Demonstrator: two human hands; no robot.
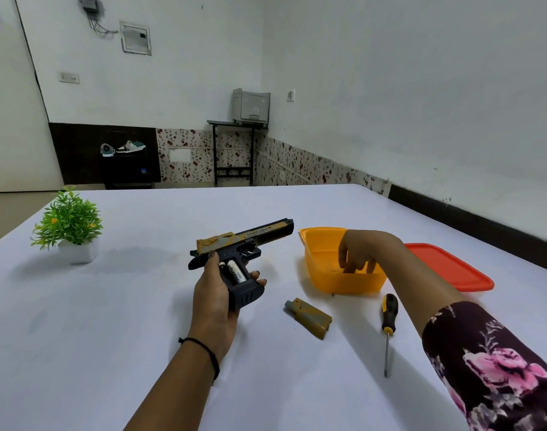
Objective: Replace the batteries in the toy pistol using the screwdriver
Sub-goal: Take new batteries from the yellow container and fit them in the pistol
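your left hand [214,293] is wrapped round the grip of the toy pistol [244,244], lifted off the counter [110,306] near the middle of the view, with the barrel pointing towards 2 o'clock. the battery bay in the grip is open and faces you. one battery [236,270] sits in it, and the slot beside it looks empty, though it is too dark to be sure.

your right hand [359,253] is at 3 o'clock from the pistol, dipped into the yellow tub [343,283] with the fingers pointing down at its floor. i cannot tell whether they are pinching anything, because the tub wall hides the tips.

the battery cover [309,317] lies loose on the counter at 5 o'clock from the pistol. the screwdriver [388,318] lies at 6 o'clock from the tub, handle away from you and not in use. the red lid [452,269] lies at 3 o'clock from the tub.

as i read it, the opening half is done: the cover is unscrewed and off, and the bay is exposed. you look to be midway through the battery swap. what is left is to fill the bay, set the cover back on and drive its screw home. i cannot see the screw anywhere, so find it before you close up.
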